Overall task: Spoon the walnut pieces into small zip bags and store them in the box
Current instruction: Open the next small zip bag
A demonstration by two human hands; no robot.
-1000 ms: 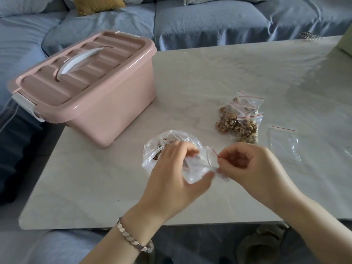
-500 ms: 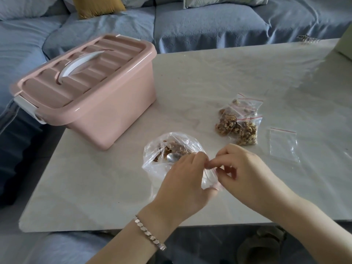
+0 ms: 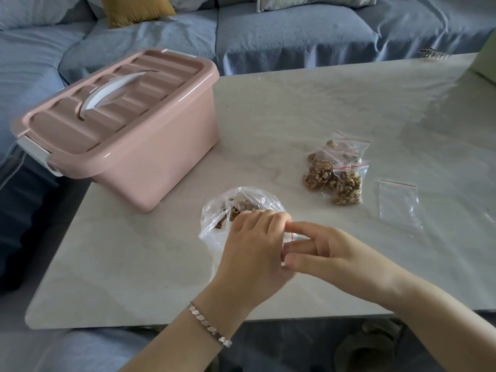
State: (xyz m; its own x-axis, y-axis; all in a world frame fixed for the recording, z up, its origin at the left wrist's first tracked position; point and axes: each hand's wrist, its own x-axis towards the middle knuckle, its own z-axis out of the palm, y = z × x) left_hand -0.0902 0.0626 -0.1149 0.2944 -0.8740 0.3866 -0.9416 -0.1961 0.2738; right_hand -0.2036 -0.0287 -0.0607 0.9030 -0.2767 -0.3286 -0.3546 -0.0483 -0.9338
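Near the front edge of the pale surface, the two hands meet over a small zip bag, of which only a sliver of clear plastic and a red strip shows between them. The left hand has its fingers curled over the bag's left side. The right hand pinches the right side, with its forefinger tip touching the left hand's fingers and the thumb below. Whether the bag's mouth is open or sealed cannot be told.

Just behind the left hand lies a large clear bag, crumpled, with walnut pieces showing inside. Farther off and to the right sits a small heap of filled zip bags, touching one another. Near them on the right, an empty zip bag lies flat and apart.

At the far left the pink box stands with its lid on and the white handle lying flat. The left wrist wears a silver bracelet. A blue sofa with a yellow cushion runs behind.
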